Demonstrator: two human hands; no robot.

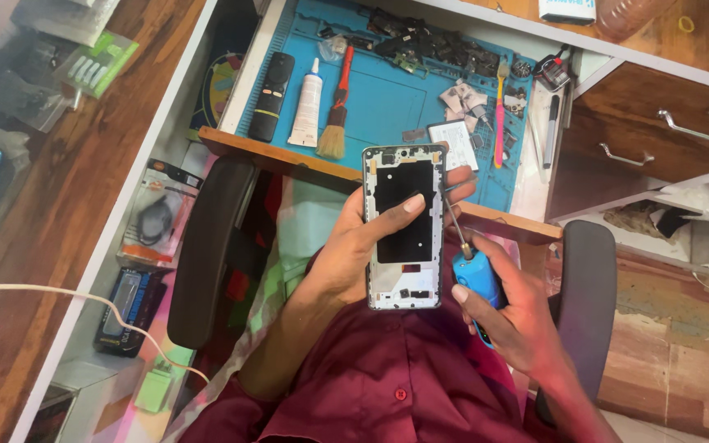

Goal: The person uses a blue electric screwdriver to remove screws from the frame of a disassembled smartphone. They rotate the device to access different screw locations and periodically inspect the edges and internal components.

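Note:
My left hand (363, 246) holds an opened phone frame (404, 226) upright above my lap, thumb lying across its black inner plate. The frame is silver-edged, with small parts showing at its top and bottom. My right hand (510, 316) grips a blue-handled screwdriver (471, 267). Its thin metal shaft slants up to the frame's right edge, near my left fingertips.
A blue repair mat (387, 102) on the desk carries a black remote (271, 94), a white tube (308, 105), a red-handled brush (336, 115), a pink toothbrush (500, 115) and several dark phone parts (428, 45). Chair armrests (207, 246) flank me. Wooden drawers (658, 131) stand at right.

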